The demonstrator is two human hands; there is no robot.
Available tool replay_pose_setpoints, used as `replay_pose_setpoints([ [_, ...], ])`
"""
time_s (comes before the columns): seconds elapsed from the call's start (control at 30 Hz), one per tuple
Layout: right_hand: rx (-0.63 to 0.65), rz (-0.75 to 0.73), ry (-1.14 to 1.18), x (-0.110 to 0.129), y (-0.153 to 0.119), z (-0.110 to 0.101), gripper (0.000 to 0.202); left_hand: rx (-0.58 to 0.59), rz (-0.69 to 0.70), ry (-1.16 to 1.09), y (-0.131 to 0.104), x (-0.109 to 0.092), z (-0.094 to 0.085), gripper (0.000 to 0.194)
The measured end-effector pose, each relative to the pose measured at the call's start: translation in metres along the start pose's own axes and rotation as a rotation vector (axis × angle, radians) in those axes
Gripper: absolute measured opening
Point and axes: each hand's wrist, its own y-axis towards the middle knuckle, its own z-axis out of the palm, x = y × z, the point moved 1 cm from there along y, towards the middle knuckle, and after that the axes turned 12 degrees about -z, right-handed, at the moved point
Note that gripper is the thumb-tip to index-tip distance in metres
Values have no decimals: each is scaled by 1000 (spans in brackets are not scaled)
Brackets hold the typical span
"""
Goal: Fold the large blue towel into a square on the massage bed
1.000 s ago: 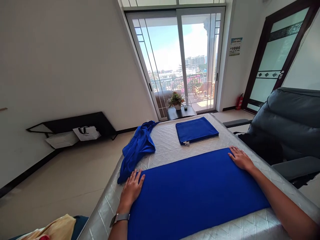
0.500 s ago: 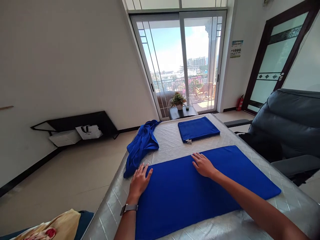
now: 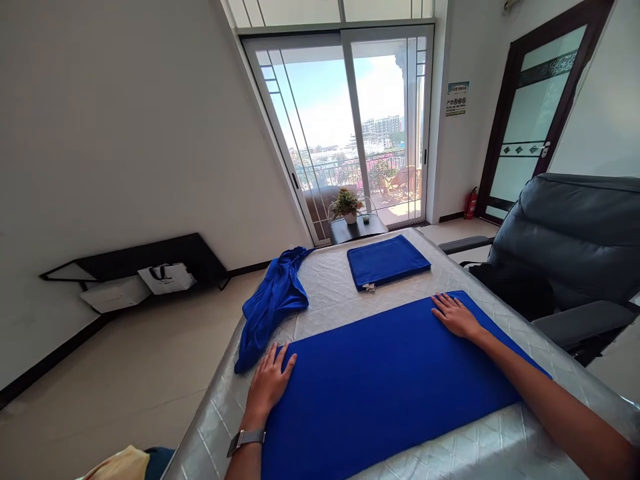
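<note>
Supporting all our blue cloth, one quilted mattress (image 3: 327, 287), wide enough to take each piece apart from the next. One long blue cloth (image 3: 375, 380), laid flat across the near part, its far edge squared between our palms. One crumpled blue cloth (image 3: 273, 303), heaped at the left edge, seemingly set aside. One folded blue cloth (image 3: 390, 261), flat beyond the long piece, probably compact to save room. Two hands: our left hand (image 3: 270, 381) rests palm down at the far left corner, thumb apart; our right hand (image 3: 456, 317) lies near the far right corner, fingers slightly spread. Neither pinches; both seem to steady the fabric.
</note>
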Motion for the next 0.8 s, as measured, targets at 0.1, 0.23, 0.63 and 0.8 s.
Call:
replay_pose_setpoints([
  [0.1,-17,138,-35,-56,-10,-5,69,-8,-4,23,0,-1,1,65],
  [0.23,-27,145,-26,-77,-13,-4,71,27,22,69,3,4,-1,65],
  [0.63,-36,143,31,-81,-6,-9,67,91,567,-261,-90,-253,-48,34],
  [0.8,-65,112,98,-102,9,-38,49,199,1029,-335,-178,-417,-14,36],
])
